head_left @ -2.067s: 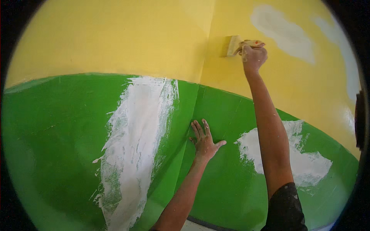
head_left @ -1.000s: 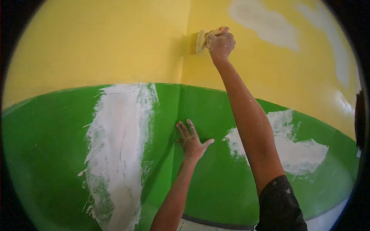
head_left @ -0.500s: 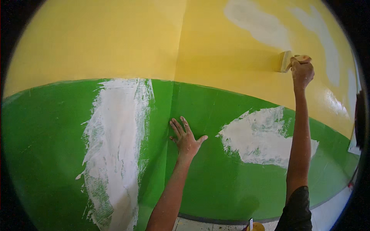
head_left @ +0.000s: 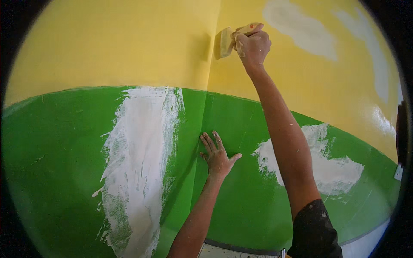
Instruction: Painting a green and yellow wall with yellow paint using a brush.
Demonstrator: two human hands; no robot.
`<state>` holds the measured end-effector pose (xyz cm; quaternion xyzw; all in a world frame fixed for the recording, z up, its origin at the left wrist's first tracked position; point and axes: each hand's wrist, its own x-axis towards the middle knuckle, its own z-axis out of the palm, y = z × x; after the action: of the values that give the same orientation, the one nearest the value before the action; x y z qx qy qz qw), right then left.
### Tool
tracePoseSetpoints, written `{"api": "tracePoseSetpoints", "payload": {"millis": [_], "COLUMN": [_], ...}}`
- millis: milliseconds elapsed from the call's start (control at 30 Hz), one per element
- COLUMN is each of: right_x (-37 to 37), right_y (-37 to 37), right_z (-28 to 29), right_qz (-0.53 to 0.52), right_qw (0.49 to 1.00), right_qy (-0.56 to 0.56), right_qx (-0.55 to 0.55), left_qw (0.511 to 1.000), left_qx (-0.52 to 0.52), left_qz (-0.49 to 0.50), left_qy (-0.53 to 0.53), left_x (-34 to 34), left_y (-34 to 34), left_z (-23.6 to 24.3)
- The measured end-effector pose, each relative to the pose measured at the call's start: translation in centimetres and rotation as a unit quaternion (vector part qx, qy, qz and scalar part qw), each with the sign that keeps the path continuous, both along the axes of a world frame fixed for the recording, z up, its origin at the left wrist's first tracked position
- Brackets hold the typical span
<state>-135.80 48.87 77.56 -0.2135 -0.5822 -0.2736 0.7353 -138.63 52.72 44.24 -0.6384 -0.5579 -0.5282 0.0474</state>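
My right hand [head_left: 254,47] grips the pale handle of a wide paintbrush [head_left: 226,43], its bristles against the yellow upper wall [head_left: 107,47] just right of the vertical corner. A white smudge marks my fingers. Lower down, my left hand [head_left: 217,157] lies with fingers spread on the green lower wall [head_left: 60,163], just right of that corner, holding nothing. A long, rough white patch [head_left: 140,163] runs down the green wall to its left. A second white patch [head_left: 340,172] lies behind my right forearm, and paler smooth patches [head_left: 301,26] mark the yellow wall at upper right.
A dark curved strip runs along the foot of the wall, with pale floor [head_left: 361,243] below it. At the far right edge are a dark object [head_left: 401,129] and a small white fitting [head_left: 398,172]. A small shiny object at the bottom edge is too cropped to name.
Over the last half second my right hand has swung left and up with the brush, from the right of the yellow wall to near the corner. My left hand remains spread on the green wall.
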Motion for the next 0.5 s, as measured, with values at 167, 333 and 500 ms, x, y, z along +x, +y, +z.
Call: {"api": "tracePoseSetpoints", "payload": {"millis": [167, 333, 500], "right_x": [1.5, 2.4, 1.5], "right_y": [5.3, 0.1, 3.3], "right_z": [-1.5, -4.4, -3.7], "right_qz": [0.042, 0.069, 0.009], "right_qw": [0.996, 0.994, 0.998], "right_qy": [0.073, 0.071, 0.045], "right_qx": [0.009, 0.045, 0.043], "left_qw": [1.0, 1.0, 1.0], "left_qx": [0.008, 0.007, 0.008], "left_qz": [-0.009, -0.002, 0.004], "left_qy": [-0.003, 0.008, -0.002], "left_x": [0.3, 0.2, 1.0], "left_y": [0.4, 0.7, 1.2], "left_z": [-0.2, -0.3, -0.4]}}
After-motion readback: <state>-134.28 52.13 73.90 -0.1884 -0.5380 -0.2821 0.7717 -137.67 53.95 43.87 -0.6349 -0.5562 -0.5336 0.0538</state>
